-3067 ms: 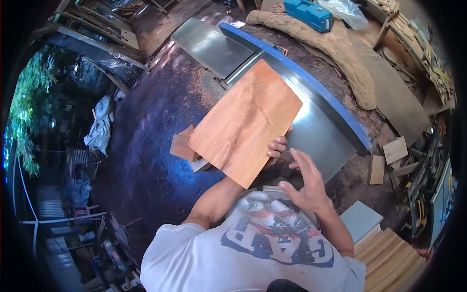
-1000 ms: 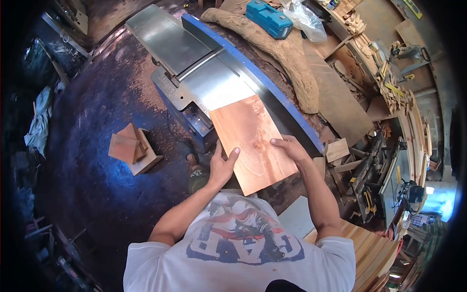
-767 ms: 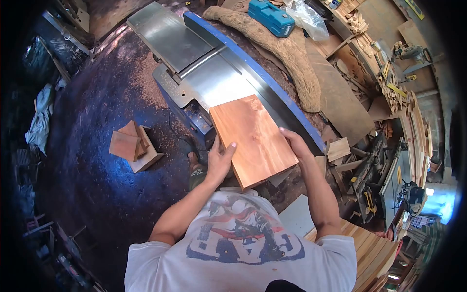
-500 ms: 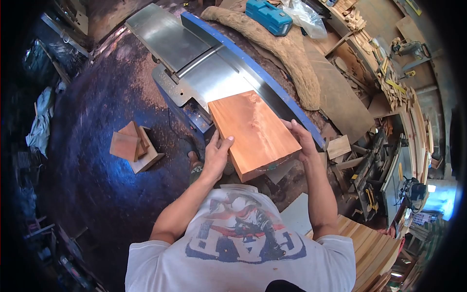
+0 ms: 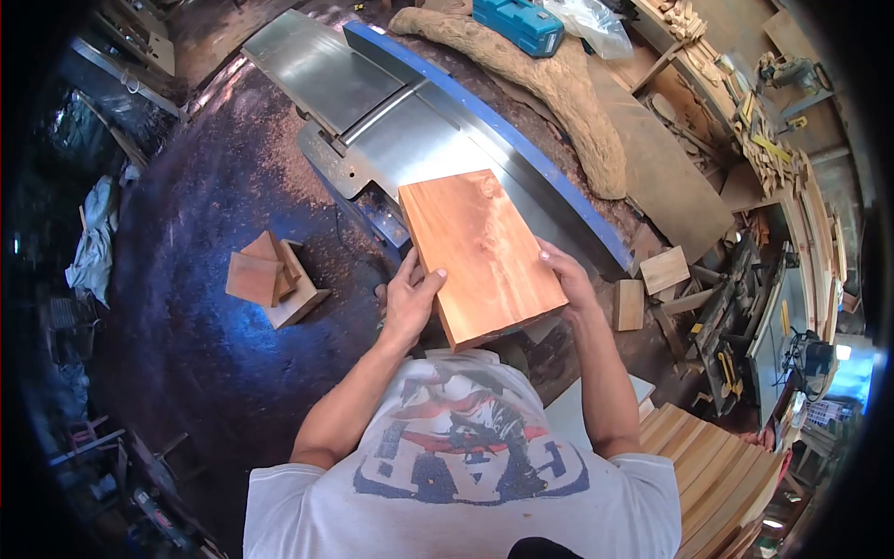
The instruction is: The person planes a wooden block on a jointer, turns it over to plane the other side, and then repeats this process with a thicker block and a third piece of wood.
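A thick reddish-brown wooden board (image 5: 484, 261) is held between both hands in front of my chest, its broad face turned up. My left hand (image 5: 412, 296) grips the left edge, thumb on the top face and fingers along the side. On the opposite edge, my right hand (image 5: 568, 278) is closed around the board, its fingers partly hidden. Just beyond lies a jointer with a shiny metal table (image 5: 410, 140) and a long blue-edged fence (image 5: 494, 121). The board's far end overlaps the near part of that table in view; contact between them cannot be made out.
Several wood blocks (image 5: 277, 284) are piled on the dark floor at left, near scattered shavings (image 5: 289, 158). Behind the fence lie a curved rough log (image 5: 559, 102) and a teal tool case (image 5: 519, 26). Stacked planks (image 5: 708, 466) stand at lower right, with offcuts (image 5: 664, 270) above them.
The board has turned slightly and its near right corner has come down a little, with both hands still on it. My view has shifted slightly.
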Available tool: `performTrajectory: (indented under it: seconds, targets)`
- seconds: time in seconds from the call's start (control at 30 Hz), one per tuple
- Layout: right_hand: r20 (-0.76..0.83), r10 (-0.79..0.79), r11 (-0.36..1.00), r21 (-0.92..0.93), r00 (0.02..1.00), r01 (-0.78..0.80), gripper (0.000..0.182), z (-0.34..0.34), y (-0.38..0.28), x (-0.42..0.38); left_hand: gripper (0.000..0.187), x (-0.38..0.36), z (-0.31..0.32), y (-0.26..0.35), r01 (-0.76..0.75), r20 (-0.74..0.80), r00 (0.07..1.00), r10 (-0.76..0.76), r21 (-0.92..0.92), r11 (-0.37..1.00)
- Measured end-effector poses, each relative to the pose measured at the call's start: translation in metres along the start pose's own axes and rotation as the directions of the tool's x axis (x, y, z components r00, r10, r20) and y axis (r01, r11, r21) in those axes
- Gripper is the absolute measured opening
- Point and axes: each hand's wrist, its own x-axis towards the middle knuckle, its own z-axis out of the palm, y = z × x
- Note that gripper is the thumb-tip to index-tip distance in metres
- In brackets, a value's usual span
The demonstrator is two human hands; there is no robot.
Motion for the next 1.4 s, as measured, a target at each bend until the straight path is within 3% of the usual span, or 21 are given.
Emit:
performTrajectory:
  seconds: [0.3,0.4,0.43,0.47,0.5,0.53,0.57,0.6,0.63,0.7,0.77,0.8,0.87,0.9,1.0,1.03,1.1,1.2,1.4]
  targets:
    - [-0.164,0.022,1.0,0.008,0.986,-0.021,0.061,-0.002,0.041,-0.003,0.081,0.006,-0.019,-0.022,0.031,-0.033,0.999,-0.029,0.039,0.999]
    - [-0.279,-0.003,0.979,-0.197,0.96,-0.054,0.065,-0.001,0.044,-0.007,0.085,0.0,-0.015,-0.007,0.063,-0.062,0.996,-0.058,0.094,0.994]
    - [-0.223,-0.257,0.809,-0.582,0.94,0.083,0.067,0.005,0.042,-0.015,0.087,-0.007,-0.008,0.005,0.059,-0.074,0.996,-0.05,0.135,0.989]
    - [-0.065,-0.459,0.475,-0.861,0.886,0.183,0.068,0.013,0.04,-0.029,0.088,-0.014,0.001,0.02,0.053,-0.087,0.995,-0.038,0.173,0.984]
    - [0.167,-0.567,0.04,-0.973,0.807,0.229,0.07,0.023,0.033,-0.041,0.09,-0.018,0.01,0.029,0.043,-0.103,0.994,-0.022,0.207,0.977]
    - [0.285,-0.522,0.028,-0.936,0.804,0.35,0.073,0.041,0.022,-0.056,0.091,-0.02,0.018,0.031,0.004,-0.066,0.998,0.01,0.202,0.979]
    - [0.4,-0.472,0.026,-0.885,0.786,0.465,0.075,0.063,0.009,-0.073,0.092,-0.022,0.028,0.032,-0.033,-0.031,0.999,0.04,0.196,0.98]
    - [0.403,-0.481,0.071,-0.867,0.779,0.493,0.077,0.068,0.008,-0.082,0.094,-0.024,0.038,0.03,-0.072,0.006,0.997,0.073,0.188,0.98]
    - [0.407,-0.49,0.116,-0.846,0.771,0.52,0.078,0.073,0.007,-0.091,0.094,-0.024,0.052,0.024,-0.198,0.105,0.979,0.173,0.309,0.93]
    - [0.179,-0.596,0.29,-0.861,0.783,0.418,0.08,0.063,0.01,-0.096,0.093,-0.022,0.072,0.023,-0.23,0.308,0.944,0.117,0.36,0.904]
    - [0.003,-0.625,0.397,-0.86,0.78,0.322,0.078,0.035,0.011,-0.093,0.089,-0.025,0.087,0.04,0.008,0.495,0.854,-0.159,0.293,0.956]
    - [-0.1,-0.628,0.464,-0.844,0.772,0.268,0.078,0.02,0.015,-0.094,0.084,-0.021,0.087,0.033,-0.069,0.553,0.826,-0.11,0.292,0.954]
    - [-0.234,-0.552,0.714,-0.629,0.801,0.308,0.074,-0.015,0.011,-0.091,0.075,-0.013,0.083,0.01,-0.216,0.677,0.735,-0.035,0.283,0.935]
    - [-0.199,-0.574,0.703,-0.617,0.794,0.354,0.075,-0.023,0.008,-0.089,0.062,-0.014,0.078,0.005,-0.234,0.661,0.751,-0.001,0.267,0.935]
    - [-0.181,-0.562,0.715,-0.598,0.807,0.363,0.078,-0.049,0.004,-0.084,0.059,-0.003,0.045,-0.02,-0.084,0.541,0.838,-0.071,0.256,0.963]
    - [-0.241,-0.502,0.808,-0.473,0.83,0.351,0.081,-0.048,0.001,-0.083,0.058,0.001,0.032,-0.032,-0.083,0.499,0.865,-0.06,0.26,0.962]
    - [-0.263,-0.474,0.839,-0.426,0.84,0.34,0.082,-0.056,-0.001,-0.08,0.056,0.006,0.009,-0.045,-0.065,0.389,0.92,-0.056,0.293,0.954]
    - [-0.262,-0.446,0.86,-0.392,0.856,0.328,0.082,-0.064,-0.004,-0.075,0.057,0.007,-0.014,-0.046,0.036,0.288,0.951,-0.112,0.255,0.966]
    - [-0.262,-0.421,0.876,-0.368,0.868,0.313,0.082,-0.066,-0.008,-0.076,0.057,-0.002,-0.032,-0.049,0.094,0.194,0.973,-0.127,0.171,0.981]
